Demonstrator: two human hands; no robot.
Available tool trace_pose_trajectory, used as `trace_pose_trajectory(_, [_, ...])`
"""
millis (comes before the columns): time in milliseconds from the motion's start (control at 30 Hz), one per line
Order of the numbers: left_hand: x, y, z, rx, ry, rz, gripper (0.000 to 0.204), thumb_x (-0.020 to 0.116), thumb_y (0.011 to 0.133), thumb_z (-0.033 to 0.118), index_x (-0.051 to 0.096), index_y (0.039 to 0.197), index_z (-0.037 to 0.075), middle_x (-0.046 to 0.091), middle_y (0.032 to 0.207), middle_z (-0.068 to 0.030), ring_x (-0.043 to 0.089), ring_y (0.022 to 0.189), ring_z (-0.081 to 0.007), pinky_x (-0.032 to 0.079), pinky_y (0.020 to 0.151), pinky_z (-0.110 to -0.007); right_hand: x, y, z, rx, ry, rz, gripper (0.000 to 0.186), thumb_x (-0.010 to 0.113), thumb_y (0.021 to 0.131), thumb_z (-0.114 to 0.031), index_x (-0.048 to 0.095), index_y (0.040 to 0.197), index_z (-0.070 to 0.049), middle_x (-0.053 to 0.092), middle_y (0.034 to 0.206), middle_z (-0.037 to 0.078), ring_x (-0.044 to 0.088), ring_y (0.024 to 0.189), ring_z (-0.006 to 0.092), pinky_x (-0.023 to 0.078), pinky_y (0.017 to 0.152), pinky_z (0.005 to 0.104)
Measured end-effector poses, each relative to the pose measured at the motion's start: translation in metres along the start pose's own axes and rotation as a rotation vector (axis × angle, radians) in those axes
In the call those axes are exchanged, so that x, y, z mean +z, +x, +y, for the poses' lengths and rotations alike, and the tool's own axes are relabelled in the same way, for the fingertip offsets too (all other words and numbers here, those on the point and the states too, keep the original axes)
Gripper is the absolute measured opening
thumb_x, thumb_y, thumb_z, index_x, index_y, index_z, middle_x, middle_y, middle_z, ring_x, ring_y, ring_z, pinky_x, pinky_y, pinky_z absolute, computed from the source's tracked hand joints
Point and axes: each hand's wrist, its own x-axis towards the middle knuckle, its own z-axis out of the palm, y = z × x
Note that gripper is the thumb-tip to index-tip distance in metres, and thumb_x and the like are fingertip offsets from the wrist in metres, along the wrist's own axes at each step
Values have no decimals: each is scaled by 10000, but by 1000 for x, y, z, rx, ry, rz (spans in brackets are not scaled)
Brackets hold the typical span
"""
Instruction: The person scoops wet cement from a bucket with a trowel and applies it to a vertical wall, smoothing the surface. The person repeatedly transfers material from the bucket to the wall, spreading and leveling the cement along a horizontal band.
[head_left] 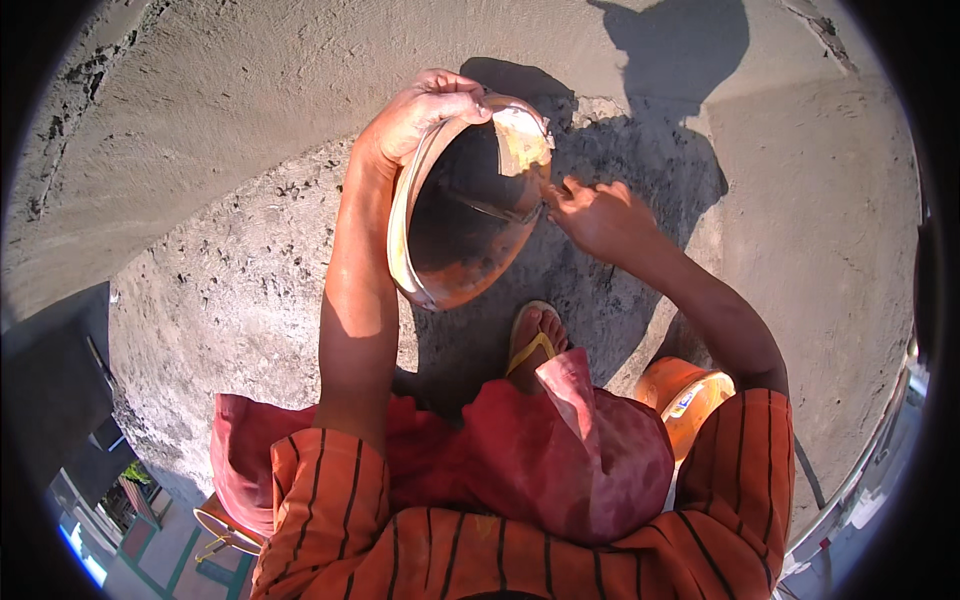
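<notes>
From the head, a wide fisheye view is being directed steeply downward, the bare left hand [428,112] and bare right hand [605,220] being framed nearby, above centre.

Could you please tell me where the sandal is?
In the head view, the sandal is just right of centre, on a foot below the held bucket.

An orange bucket [670,384] is peeking out at lower right, a round-rimmed container [232,524] is showing lower left, and speckled grey concrete [235,275] is catching sunlight.
</notes>
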Motion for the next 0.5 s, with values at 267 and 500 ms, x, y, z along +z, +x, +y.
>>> trace_pose_trajectory(267, [13,-7,3,23,-6,117,180,677,678,99,635,807,-19,626,730,-26,575,643,-92,457,651,-206,19,25,-16,-78,465,-279,281,519,905,-256,528,1104,-58,626,897,213,638,769,358,499,655,445])
trace_pose_trajectory(500, [-16,-5,-13,-28,-31,184,368,686,675,128,577,974,-57,624,833,-64,582,728,-130,452,741,-224,33,-3,-50,77,1472,-357,265,474,951,-247,556,1056,-18,559,781,46,537,566,109,445,515,253])
